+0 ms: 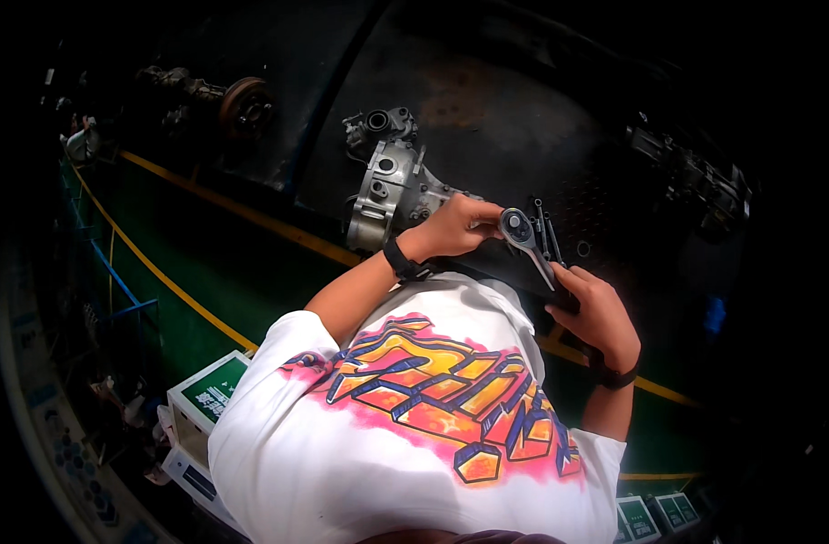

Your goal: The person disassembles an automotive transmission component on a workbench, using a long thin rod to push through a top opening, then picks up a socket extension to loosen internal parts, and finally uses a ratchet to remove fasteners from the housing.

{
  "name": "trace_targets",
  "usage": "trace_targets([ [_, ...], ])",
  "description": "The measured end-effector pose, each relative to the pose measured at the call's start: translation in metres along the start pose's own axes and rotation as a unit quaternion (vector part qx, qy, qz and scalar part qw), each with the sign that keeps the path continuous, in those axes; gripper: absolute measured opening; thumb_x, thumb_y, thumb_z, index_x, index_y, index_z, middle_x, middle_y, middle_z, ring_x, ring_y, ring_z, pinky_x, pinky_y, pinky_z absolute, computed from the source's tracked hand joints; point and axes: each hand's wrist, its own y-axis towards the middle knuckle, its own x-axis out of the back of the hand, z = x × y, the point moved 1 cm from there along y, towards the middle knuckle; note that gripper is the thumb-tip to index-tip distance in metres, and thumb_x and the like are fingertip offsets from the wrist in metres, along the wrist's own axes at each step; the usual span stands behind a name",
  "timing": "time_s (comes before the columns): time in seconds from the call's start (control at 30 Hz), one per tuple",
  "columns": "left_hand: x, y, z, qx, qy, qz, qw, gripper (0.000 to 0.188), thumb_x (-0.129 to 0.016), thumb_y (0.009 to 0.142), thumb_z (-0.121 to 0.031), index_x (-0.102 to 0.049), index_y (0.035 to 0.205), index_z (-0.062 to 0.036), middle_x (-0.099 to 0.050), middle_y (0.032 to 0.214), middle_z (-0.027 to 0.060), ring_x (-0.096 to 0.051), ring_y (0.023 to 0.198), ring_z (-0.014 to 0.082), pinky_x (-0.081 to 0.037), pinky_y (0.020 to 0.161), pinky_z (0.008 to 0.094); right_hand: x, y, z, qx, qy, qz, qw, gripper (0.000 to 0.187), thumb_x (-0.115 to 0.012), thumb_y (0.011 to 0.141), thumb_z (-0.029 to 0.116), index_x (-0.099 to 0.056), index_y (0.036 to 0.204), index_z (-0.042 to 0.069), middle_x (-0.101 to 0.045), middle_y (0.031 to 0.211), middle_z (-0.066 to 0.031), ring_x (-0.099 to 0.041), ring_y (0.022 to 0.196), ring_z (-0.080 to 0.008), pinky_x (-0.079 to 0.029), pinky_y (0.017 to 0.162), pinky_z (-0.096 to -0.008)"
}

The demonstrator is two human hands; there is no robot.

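A metal ratchet wrench (531, 247) is held above the dark workbench in front of me, its round head up and its handle slanting down to the right. My left hand (455, 227) is closed, with thumb and fingertips at the ratchet's head. My right hand (600, 313) has its fingers closed about the lower end of the handle. Just beyond the ratchet lie several slim metal tools (548, 227), perhaps extension bars; their kind is hard to make out. Left of my left hand stands a silver gear housing (383, 190) with round openings.
On the dark bench (496, 136), a small ring (584, 247) lies right of the tools. A gearbox-like assembly (691, 172) sits far right, and a rusty brake disc (247, 107) far left. Yellow lines cross the green floor (174, 245). White-green boxes (210, 394) stand lower left.
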Motion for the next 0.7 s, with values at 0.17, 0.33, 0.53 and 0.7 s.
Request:
trace_targets([
  [0.17, -0.004, 0.008, 0.008, -0.008, -0.015, -0.033, 0.999, 0.029, -0.069, 0.093, 0.013, -0.077, 0.119, 0.0015, -0.082, 0.102, 0.0142, -0.079, 0.092, 0.0200, -0.059, 0.087, 0.0313, 0.000, 0.003, -0.007, 0.015, -0.028, -0.061, 0.998, 0.071, -0.084, 0.089, 0.001, -0.066, 0.156, 0.016, -0.070, 0.104, -0.0138, -0.069, 0.093, -0.0331, -0.055, 0.082, -0.0432],
  [0.33, 0.006, 0.006, 0.000, 0.033, -0.033, 0.049, 0.998, 0.032, -0.077, 0.087, 0.011, -0.079, 0.118, 0.0024, -0.084, 0.110, 0.0186, -0.082, 0.101, 0.0272, -0.061, 0.088, 0.0349, -0.006, 0.005, -0.017, 0.008, -0.124, -0.130, 0.984, 0.064, -0.075, 0.093, -0.010, -0.071, 0.150, 0.018, -0.075, 0.117, -0.0100, -0.070, 0.108, -0.0309, -0.054, 0.098, -0.0429],
  [0.53, -0.012, -0.009, -0.009, -0.039, -0.011, 0.060, 0.997, 0.038, -0.082, 0.083, 0.009, -0.080, 0.120, 0.0004, -0.083, 0.105, 0.0185, -0.083, 0.096, 0.0307, -0.063, 0.084, 0.0385, 0.001, 0.023, -0.048, 0.073, -0.208, -0.249, 0.943, 0.049, -0.082, 0.088, -0.004, -0.079, 0.133, 0.015, -0.077, 0.122, -0.0052, -0.069, 0.115, -0.0295, -0.049, 0.114, -0.0482],
  [0.7, -0.006, -0.017, 0.001, -0.046, 0.036, -0.042, 0.997, 0.037, -0.081, 0.084, 0.009, -0.081, 0.120, -0.0022, -0.082, 0.102, 0.0179, -0.082, 0.091, 0.0315, -0.061, 0.080, 0.0363, -0.007, 0.013, -0.054, -0.003, -0.100, -0.296, 0.950, 0.052, -0.094, 0.080, 0.006, -0.080, 0.129, 0.010, -0.073, 0.119, -0.0118, -0.069, 0.115, -0.0327, -0.056, 0.100, -0.0448],
])
